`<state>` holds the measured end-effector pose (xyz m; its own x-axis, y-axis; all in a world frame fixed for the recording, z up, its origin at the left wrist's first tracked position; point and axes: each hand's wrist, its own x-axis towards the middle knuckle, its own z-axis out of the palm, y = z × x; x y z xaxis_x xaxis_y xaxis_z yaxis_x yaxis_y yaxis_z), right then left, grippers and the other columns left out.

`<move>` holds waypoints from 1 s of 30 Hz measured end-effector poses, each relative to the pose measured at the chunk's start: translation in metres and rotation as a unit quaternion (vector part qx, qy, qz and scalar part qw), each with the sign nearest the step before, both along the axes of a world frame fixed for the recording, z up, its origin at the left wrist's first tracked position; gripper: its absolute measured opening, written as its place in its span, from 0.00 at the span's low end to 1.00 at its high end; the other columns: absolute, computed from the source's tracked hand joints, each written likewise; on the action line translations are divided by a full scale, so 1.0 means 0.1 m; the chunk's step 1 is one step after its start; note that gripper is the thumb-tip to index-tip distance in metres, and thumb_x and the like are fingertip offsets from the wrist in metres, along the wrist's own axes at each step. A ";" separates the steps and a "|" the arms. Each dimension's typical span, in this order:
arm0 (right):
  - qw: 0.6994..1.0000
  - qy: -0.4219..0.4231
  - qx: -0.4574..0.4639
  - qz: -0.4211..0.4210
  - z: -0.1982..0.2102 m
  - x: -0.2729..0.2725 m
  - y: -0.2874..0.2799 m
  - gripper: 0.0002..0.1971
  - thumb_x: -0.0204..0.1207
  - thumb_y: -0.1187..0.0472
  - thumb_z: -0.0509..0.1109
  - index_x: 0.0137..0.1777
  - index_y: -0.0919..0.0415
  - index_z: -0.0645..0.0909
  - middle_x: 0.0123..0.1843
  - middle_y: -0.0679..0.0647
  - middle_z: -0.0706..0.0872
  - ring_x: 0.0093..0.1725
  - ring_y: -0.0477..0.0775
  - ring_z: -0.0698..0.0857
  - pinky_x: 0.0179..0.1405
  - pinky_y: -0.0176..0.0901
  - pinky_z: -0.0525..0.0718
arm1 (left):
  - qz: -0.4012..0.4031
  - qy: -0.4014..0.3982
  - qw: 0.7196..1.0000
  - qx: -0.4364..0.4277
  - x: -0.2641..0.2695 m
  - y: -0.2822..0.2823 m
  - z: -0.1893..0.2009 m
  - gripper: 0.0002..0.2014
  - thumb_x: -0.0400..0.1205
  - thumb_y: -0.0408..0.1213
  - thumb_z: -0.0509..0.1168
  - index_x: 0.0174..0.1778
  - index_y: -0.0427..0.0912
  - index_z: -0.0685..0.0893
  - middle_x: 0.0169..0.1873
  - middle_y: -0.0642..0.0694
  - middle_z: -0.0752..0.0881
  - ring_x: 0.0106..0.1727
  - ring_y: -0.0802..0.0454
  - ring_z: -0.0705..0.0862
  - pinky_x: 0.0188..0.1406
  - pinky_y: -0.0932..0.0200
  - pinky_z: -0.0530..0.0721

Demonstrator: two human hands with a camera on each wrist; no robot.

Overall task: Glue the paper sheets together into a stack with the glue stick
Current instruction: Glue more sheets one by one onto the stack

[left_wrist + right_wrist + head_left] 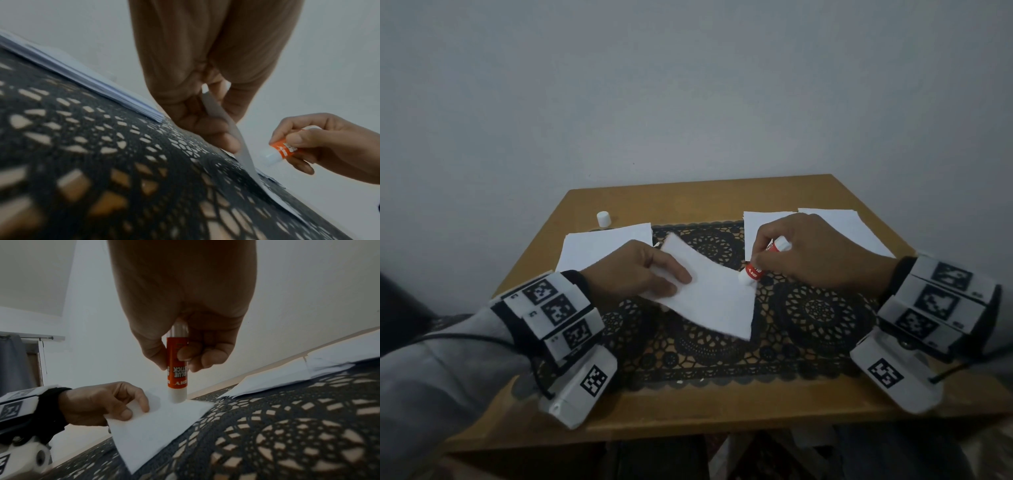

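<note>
Fingers [207,128] pinch the sheet [709,294], right hand [185,331] grips glue stick [176,374]; head view alone shows cap [603,218]

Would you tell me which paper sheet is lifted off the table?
The middle sheet, pinched by the left hand; the other sheets lie flat on the table.

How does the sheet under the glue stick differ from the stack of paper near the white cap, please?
The sheet is a single piece pinched by the left hand; the stack holds several sheets and no hand touches it. The sheet curves up off the lace mat at the held edge; the stack lies flat. The glue stick, held by the right hand, has its tip at the sheet's edge; the stack has none near it. Both are white paper.
</note>
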<state>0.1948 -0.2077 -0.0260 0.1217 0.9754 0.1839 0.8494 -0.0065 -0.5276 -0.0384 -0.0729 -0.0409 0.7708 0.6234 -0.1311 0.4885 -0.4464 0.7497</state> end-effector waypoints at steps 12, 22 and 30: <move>0.997 -0.082 0.001 0.002 0.02 -0.05 0.26 0.06 0.74 0.55 0.73 0.41 0.56 0.88 0.42 0.43 0.85 0.42 0.43 0.80 0.36 0.34 0.73 | -0.004 0.074 0.996 0.059 0.03 -0.09 -0.14 0.16 0.69 0.38 0.79 0.50 0.55 0.84 0.61 0.53 0.78 0.61 0.51 0.77 0.63 0.51 0.77; 0.994 -0.088 -0.060 0.013 -0.02 -0.17 0.37 0.08 0.75 0.57 0.71 0.40 0.60 0.87 0.44 0.50 0.87 0.46 0.54 0.85 0.46 0.52 0.85 | -0.018 0.133 0.986 0.102 0.06 -0.11 -0.12 0.29 0.72 0.43 0.77 0.68 0.57 0.77 0.71 0.54 0.73 0.68 0.53 0.72 0.62 0.62 0.69; 0.992 -0.095 -0.081 -0.024 -0.04 -0.19 0.28 0.18 0.75 0.55 0.70 0.43 0.74 0.88 0.46 0.71 0.89 0.31 0.62 0.81 0.31 0.49 0.80 | -0.029 0.177 0.974 0.135 0.11 -0.19 -0.09 0.30 0.73 0.45 0.76 0.72 0.54 0.75 0.74 0.53 0.72 0.72 0.53 0.70 0.64 0.64 0.65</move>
